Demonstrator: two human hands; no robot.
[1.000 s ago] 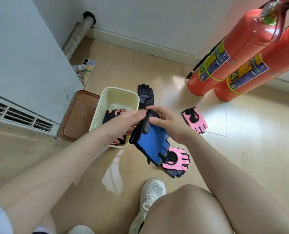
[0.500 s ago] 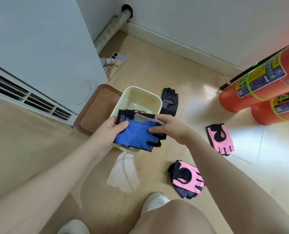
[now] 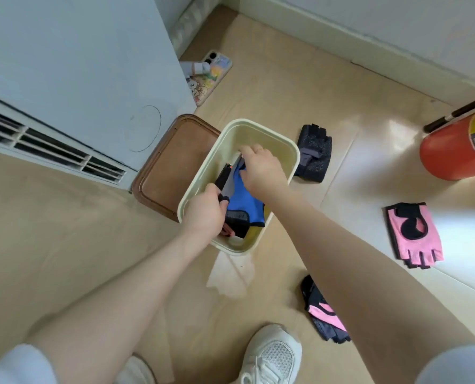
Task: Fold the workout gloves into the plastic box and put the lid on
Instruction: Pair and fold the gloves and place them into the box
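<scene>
A cream plastic box [image 3: 291, 151] stands on the wooden floor. Both hands are inside it. My right hand [image 3: 261, 170] presses down on a folded blue glove [image 3: 242, 200]. My left hand [image 3: 204, 214] grips a black glove with orange marks [image 3: 223, 176], held upright against the box's left wall. The brown lid [image 3: 169, 167] lies flat to the left of the box. A black glove [image 3: 312, 153] lies right of the box. One pink glove [image 3: 412, 234] lies farther right. Another pink and grey glove [image 3: 325, 317] sits partly hidden under my right forearm.
A white appliance with a vent grille [image 3: 50, 151] stands at the left. A phone in a patterned case [image 3: 212, 76] lies by it. A red fire extinguisher [image 3: 458, 151] lies at the right edge. My white shoe [image 3: 272, 356] is at the bottom.
The blue glove went from above the box rim down into the box. Both hands followed it in, and the view moved closer and leftward.
</scene>
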